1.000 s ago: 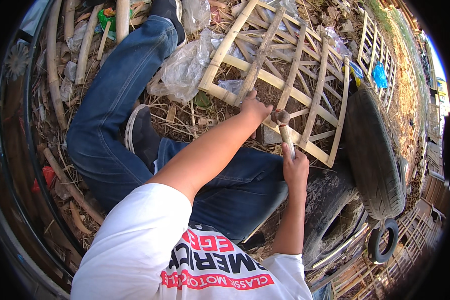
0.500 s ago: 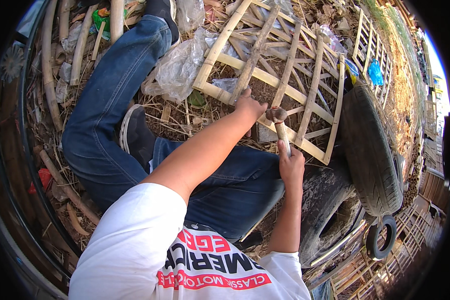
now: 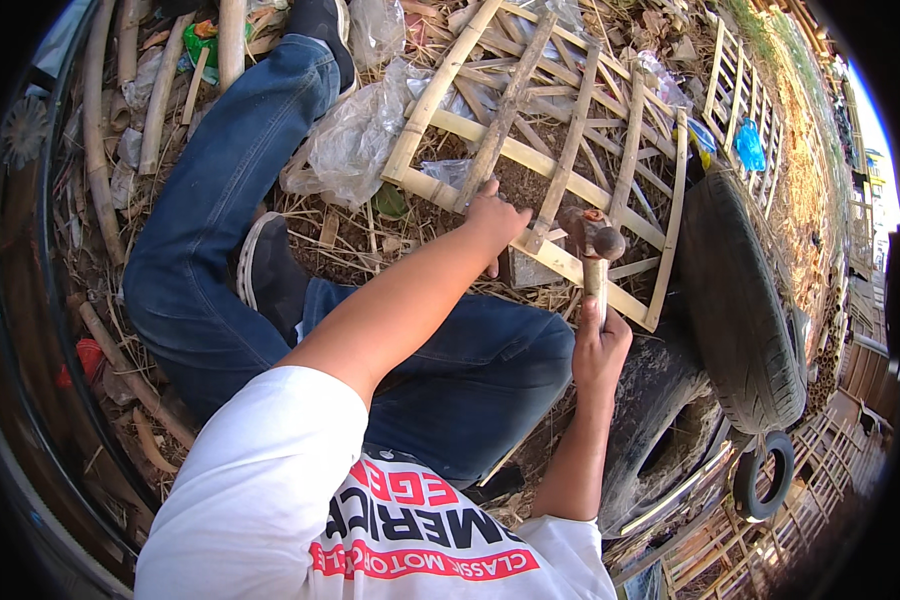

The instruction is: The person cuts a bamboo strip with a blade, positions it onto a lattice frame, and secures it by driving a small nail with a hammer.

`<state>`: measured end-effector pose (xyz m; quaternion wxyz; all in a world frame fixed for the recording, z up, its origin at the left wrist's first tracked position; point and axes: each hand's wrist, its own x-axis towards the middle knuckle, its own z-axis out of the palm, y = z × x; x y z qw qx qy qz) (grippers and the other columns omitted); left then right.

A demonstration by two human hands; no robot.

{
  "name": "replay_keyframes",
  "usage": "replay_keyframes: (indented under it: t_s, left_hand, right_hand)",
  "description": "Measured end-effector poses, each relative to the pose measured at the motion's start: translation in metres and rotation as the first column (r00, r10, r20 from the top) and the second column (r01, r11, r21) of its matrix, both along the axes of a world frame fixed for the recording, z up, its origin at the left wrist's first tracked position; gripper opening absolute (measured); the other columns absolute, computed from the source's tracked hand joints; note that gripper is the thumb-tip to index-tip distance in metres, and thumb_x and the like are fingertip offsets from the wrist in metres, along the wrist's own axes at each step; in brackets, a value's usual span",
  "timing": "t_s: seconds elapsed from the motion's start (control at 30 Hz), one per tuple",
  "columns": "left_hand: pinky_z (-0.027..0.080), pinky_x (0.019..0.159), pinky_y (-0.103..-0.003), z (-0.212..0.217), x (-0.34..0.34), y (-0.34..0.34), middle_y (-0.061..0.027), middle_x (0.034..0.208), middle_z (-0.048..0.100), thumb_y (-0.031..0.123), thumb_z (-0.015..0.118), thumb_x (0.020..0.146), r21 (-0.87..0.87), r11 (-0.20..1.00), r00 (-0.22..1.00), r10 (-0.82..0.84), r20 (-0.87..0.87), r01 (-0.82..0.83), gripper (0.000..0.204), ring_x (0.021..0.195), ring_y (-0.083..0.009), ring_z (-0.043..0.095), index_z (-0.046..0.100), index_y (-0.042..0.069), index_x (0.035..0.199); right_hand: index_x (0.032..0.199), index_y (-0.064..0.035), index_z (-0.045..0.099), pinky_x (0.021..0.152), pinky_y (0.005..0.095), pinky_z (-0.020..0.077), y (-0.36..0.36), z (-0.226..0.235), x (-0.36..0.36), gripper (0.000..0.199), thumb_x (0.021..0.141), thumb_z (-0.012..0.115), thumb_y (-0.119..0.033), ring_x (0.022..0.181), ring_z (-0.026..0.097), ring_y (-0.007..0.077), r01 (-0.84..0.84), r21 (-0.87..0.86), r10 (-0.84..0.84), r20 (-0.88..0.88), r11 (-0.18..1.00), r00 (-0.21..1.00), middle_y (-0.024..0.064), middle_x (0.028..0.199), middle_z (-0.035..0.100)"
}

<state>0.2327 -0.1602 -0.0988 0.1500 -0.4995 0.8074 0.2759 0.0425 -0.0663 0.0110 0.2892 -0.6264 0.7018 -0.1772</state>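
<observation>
My right hand (image 3: 602, 352) is closed round the pale handle of a hammer (image 3: 595, 282). Its rusty, rounded head hangs raised over the near edge of a bamboo lattice (image 3: 588, 180). At that same edge, my left hand (image 3: 494, 220) grips the lattice where an upright slat meets the nearest cross slat; some of its fingers are hidden below. Between my hands, a greyish block (image 3: 532, 268) lies on the ground under the cross slat. The lattice slopes away from me over straw and scraps.
Worn tyres (image 3: 735, 300) stand and lie to the right, with a smaller tyre (image 3: 763, 476) beyond. Clear plastic sheeting (image 3: 355, 150) lies left of the lattice. Bamboo poles (image 3: 95, 130) are at the far left. Another lattice (image 3: 745, 95) rests at the back right.
The hammer has risen off the lattice edge and moved right, toward me, with my right hand. My left hand stays on the lattice, shifted only slightly.
</observation>
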Motion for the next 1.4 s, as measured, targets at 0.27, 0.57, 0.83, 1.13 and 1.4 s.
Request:
replay_keyframes:
  t_s: [0.27, 0.57, 0.83, 1.13, 1.4]
  left_hand:
    - [0.014, 0.119, -0.048, -0.004, -0.003, 0.000, -0.0129, 0.122, 0.068, 0.038, 0.081, 0.063, 0.020, 0.999, 0.999, 0.027, 0.024, -0.028, 0.103, 0.121, -0.0301, 0.060, 0.032, 0.016, 0.151]
    - [0.019, 0.118, -0.047, -0.015, 0.001, 0.005, -0.0122, 0.119, 0.068, 0.056, 0.089, 0.050, -0.086, 0.996, 0.997, 0.032, -0.073, -0.039, 0.109, 0.117, -0.0322, 0.061, 0.044, 0.017, 0.141]
    - [0.025, 0.114, -0.046, -0.019, 0.007, 0.018, -0.0142, 0.104, 0.069, 0.062, 0.085, 0.050, -0.417, 0.906, 0.998, 0.062, -0.024, -0.067, 0.094, 0.117, -0.0309, 0.059, 0.054, 0.004, 0.117]
    - [0.022, 0.116, -0.044, -0.046, 0.001, -0.001, -0.0169, 0.093, 0.074, 0.016, 0.042, 0.097, -0.276, 0.961, 0.996, 0.035, 0.084, -0.011, 0.027, 0.110, -0.0371, 0.064, 0.058, 0.008, 0.117]
    - [0.010, 0.118, -0.043, -0.041, -0.009, -0.002, -0.0146, 0.107, 0.073, 0.006, 0.032, 0.097, -0.220, 0.975, 0.991, 0.053, 0.123, -0.025, 0.037, 0.114, -0.0324, 0.064, 0.056, 0.006, 0.124]
  right_hand:
    - [0.081, 0.0045, 0.066, 0.064, 0.0438, 0.0473, -0.009, -0.032, 0.001, 0.062, 0.094, 0.057, -0.056, 0.061, 0.058, 0.0362, 0.060, 0.176, -0.013, -0.255, 0.983, 0.967, 0.0227, 0.063, 0.057]
    - [0.086, 0.0017, 0.069, 0.071, 0.0462, 0.0500, -0.007, -0.027, 0.004, 0.061, 0.092, 0.057, -0.058, 0.072, 0.062, 0.0420, 0.085, 0.199, -0.020, -0.308, 0.976, 0.951, 0.0250, 0.073, 0.063]
    - [0.089, 0.0003, 0.070, 0.073, 0.0468, 0.0507, -0.007, -0.026, 0.004, 0.058, 0.092, 0.058, -0.056, 0.077, 0.064, 0.0437, 0.097, 0.213, -0.033, -0.286, 0.972, 0.958, 0.0255, 0.075, 0.064]
    - [0.092, 0.0015, 0.070, 0.075, 0.0491, 0.0504, -0.007, -0.028, 0.008, 0.059, 0.092, 0.058, -0.056, 0.083, 0.064, 0.0476, 0.074, 0.198, -0.018, -0.271, 0.977, 0.962, 0.0267, 0.078, 0.066]
    - [0.069, 0.0042, 0.055, 0.049, 0.0346, 0.0345, -0.003, -0.009, -0.001, 0.054, 0.099, 0.058, -0.040, 0.053, 0.039, 0.0124, 0.011, -0.061, -0.010, 0.018, 0.998, 1.000, 0.0053, 0.055, 0.046]
